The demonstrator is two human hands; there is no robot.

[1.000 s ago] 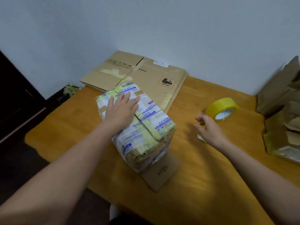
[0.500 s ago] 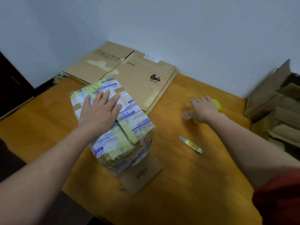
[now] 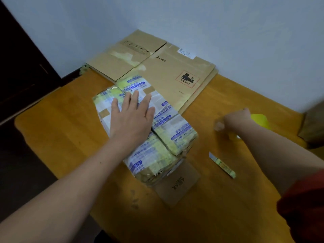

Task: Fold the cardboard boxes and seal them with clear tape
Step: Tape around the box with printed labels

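Where the box sits: box (image 3: 175, 135) stands mid-worktop (image 3: 61, 120), slightly left of centre, one corner pointing near-right.
Box surface: wrapped nearly all over in glossy tape with blue and yellow print; small patches of bare brown card show through on top.
Box top: flaps lie shut and level, seam running from far-left to near-right.
Bottom flap (image 3: 178, 185): bare card with dark print, sticks out at the near side of the box and lies flat on the worktop.
Left hand (image 3: 131, 116): palm down on the box top, fingers straight and slightly spread, pressing across the seam; forearm comes in from near-left.
Right hand (image 3: 236, 118): on the right side of the worktop, well apart from the box, fingers curled round the tape roll; motion blur hides the fingertips.
Tape roll (image 3: 261, 120): yellow, mostly covered by the right hand, blurred.
Narrow strip (image 3: 221, 164): right of the box and nearer than the right hand, pale end pointing far-left; cutter or tape scrap, cannot tell.
Flattened cartons (image 3: 171, 76): stacked flat on the far side against the wall, touching or just beyond the box's far corner.
Loose cardboard (image 3: 313, 127): brown pile at the right edge, blurred.
Sleeve (image 3: 303, 204): red, on the right arm at near-right.
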